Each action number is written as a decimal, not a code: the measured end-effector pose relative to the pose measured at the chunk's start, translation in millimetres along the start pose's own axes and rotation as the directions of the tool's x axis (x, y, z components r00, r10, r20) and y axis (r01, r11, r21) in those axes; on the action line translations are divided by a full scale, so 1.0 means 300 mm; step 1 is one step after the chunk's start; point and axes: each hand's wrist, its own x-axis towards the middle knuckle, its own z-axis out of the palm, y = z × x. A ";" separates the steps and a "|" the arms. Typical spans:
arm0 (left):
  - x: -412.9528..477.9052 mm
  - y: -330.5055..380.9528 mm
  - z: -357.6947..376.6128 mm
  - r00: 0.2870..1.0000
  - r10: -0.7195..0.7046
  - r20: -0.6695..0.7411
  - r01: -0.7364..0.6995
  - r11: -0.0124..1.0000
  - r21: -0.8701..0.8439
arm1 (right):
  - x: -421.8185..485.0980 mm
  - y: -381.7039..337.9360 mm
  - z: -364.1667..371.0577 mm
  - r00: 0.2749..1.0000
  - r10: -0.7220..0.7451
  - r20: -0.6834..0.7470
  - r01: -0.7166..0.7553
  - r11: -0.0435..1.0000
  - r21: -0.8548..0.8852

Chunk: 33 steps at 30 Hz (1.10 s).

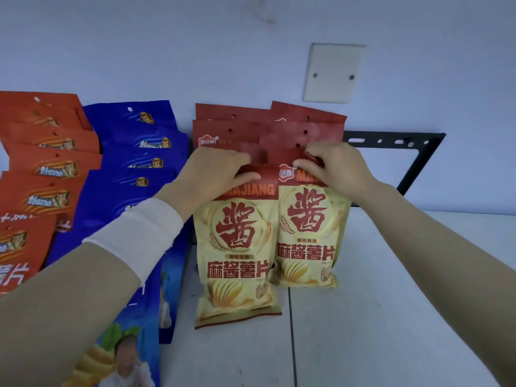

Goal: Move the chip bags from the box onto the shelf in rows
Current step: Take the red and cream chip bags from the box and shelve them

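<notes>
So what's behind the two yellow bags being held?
More red-topped bags, lined up toward the wall. Their lower parts are hidden by the front bags, left hand and right hand.

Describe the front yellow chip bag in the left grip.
The front bag is glossy yellow film with a red top band reading MAJIANG, big red characters and pictured chips. Puffed, it stands on the white shelf, heading a row of like bags. The left grip pinches its top edge; its right side meets the twin bag.
</notes>
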 end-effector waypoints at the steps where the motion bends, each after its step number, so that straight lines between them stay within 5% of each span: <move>1: 0.011 -0.003 0.011 1.000 0.008 -0.012 -0.008 1.000 0.007 | 0.002 0.010 0.012 1.000 0.018 -0.006 -0.018 1.000 -0.002; 6: 0.053 -0.010 0.047 0.999 0.001 -0.050 0.000 1.000 0.011 | 0.012 0.042 0.061 0.995 0.096 -0.032 -0.097 0.995 -0.007; 14: 0.006 -0.026 0.087 0.995 -0.084 -0.058 0.080 0.994 -0.080 | 0.016 0.055 0.123 0.980 0.010 -0.198 -0.023 0.998 -0.064; 33: -0.158 0.100 0.037 0.991 -0.119 -0.069 0.115 0.992 -0.056 | -0.222 -0.054 0.105 0.968 0.095 -0.231 -0.128 0.983 -0.133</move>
